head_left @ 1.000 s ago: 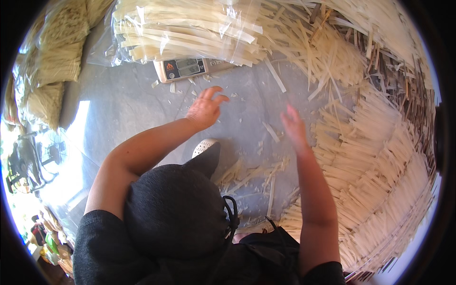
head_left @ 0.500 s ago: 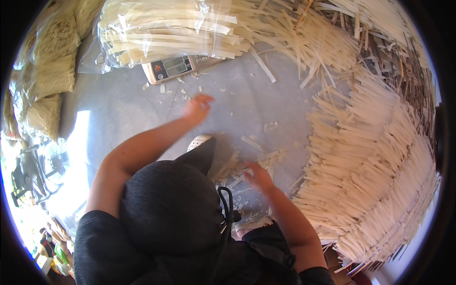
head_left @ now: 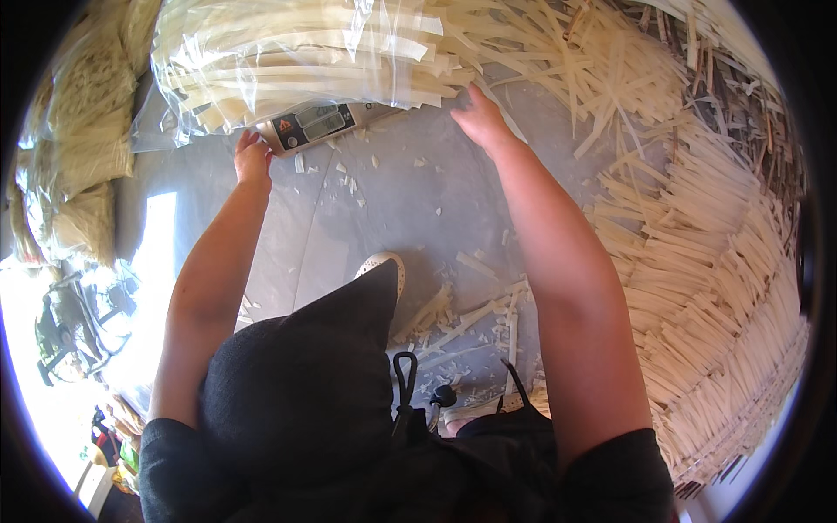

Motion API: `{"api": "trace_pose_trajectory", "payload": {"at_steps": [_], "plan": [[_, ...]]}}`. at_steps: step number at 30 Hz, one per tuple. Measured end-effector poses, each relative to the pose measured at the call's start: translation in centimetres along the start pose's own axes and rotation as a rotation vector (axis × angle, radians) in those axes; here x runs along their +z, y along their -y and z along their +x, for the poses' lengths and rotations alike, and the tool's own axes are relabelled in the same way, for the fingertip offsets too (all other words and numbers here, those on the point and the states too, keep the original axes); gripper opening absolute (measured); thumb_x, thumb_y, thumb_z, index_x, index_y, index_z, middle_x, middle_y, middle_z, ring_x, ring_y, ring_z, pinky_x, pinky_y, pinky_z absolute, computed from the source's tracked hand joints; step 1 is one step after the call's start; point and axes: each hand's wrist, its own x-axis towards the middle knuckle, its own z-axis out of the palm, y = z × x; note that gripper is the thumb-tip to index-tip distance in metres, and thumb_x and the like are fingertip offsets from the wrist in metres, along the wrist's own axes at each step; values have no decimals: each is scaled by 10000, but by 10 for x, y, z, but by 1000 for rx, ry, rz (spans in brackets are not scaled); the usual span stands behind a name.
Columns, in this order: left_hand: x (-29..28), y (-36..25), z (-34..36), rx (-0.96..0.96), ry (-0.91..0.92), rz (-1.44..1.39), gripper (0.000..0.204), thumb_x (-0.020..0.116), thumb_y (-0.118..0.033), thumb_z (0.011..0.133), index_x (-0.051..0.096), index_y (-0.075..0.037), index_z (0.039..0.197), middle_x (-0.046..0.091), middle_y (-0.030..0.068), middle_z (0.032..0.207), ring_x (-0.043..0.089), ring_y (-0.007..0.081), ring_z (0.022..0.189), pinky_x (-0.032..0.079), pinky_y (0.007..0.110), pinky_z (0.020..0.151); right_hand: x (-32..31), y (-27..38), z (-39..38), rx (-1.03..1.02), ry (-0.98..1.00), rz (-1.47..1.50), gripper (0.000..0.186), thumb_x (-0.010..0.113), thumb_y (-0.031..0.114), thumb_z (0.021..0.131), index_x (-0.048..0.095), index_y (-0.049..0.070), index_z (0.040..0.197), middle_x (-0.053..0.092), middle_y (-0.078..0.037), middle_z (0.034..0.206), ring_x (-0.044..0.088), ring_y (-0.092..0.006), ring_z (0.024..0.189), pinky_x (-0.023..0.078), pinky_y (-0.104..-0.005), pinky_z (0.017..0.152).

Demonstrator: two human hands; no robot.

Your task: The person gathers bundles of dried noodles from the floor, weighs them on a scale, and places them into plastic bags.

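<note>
My left hand (head_left: 254, 157) is at the left end of the scale (head_left: 305, 128), its fingers slightly bent and apart, touching around the scale's edge below the plastic bag. The clear bag (head_left: 288, 48), full of long pale flat strips, lies over the scale and partly hides it. My right hand (head_left: 478, 120) reaches to the bag's lower right edge, fingers apart, beside loose strips; its fingertips are partly hard to make out.
Loose strips (head_left: 628, 87) and densely piled strips (head_left: 697, 305) fill the right side. Bagged bundles (head_left: 78, 174) line the left. A fan-like object (head_left: 74, 322) stands in bright light at lower left. Scraps, a light shoe (head_left: 379, 266) and dark clothing are below.
My left hand has moved left to the scale's end. My right hand dipped toward the scraps, then rose to the bag's right edge.
</note>
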Motion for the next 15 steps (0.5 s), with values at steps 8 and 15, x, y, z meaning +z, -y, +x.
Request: {"api": "trace_pose_trajectory", "payload": {"at_steps": [8,15], "plan": [[-4,-5,7,-208,178,3,597,446,58,694,532,-134,1253,551,-6,1092,502,160,976,411,316,879,21,20,32,187,161,496,346,633,93,787,586,34,1125,633,-116,1046,611,-186,911,510,-319,698],[-34,17,48,-210,169,136,514,432,52,699,579,-119,1161,565,19,1062,531,190,935,472,361,856,37,28,-3,237,80,710,398,566,-15,765,573,47,1159,657,-116,980,631,-189,650,483,-284,471]]}}
